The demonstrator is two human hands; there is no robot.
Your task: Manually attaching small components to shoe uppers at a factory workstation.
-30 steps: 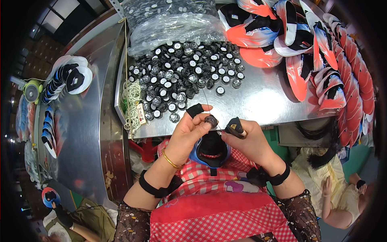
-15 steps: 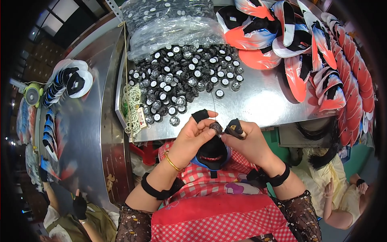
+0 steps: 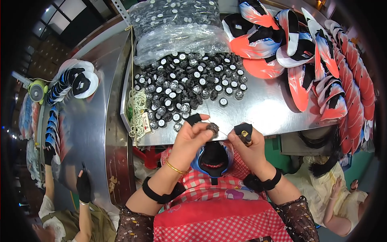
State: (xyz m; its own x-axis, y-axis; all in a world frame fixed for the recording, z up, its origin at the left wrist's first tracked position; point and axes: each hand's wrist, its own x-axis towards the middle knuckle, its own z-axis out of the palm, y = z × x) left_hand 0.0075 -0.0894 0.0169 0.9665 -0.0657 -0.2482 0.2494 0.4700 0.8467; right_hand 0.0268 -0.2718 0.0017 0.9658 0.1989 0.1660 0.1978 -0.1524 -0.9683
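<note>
My left hand (image 3: 191, 139) pinches a dark, round lacing dial (image 3: 213, 129) between thumb and fingers, above the table's front edge. From the dial a thin lace (image 3: 223, 134) runs toward my right hand (image 3: 250, 152). That hand is closed round a small tool (image 3: 245, 138) with a brass-coloured end; its tip is hidden. The thumb and forefinger are pressed together near the lace. Below both hands, a blue and black shoe upper (image 3: 214, 158) rests against my red checked apron, its dark opening facing up. Black covers wrap some of my fingers.
Many similar dials (image 3: 181, 86) lie heaped on the metal table (image 3: 258, 109), beside a clear bag (image 3: 181, 36) of more. A cord bundle (image 3: 138, 115) hangs at the left edge. Orange and blue shoe uppers (image 3: 258, 46) pile up on the right. Co-workers sit either side.
My hands have drawn apart, the right one moving right and down. The lace, upright above my left hand before, now spans toward the right hand. More of the shoe upper's opening shows.
</note>
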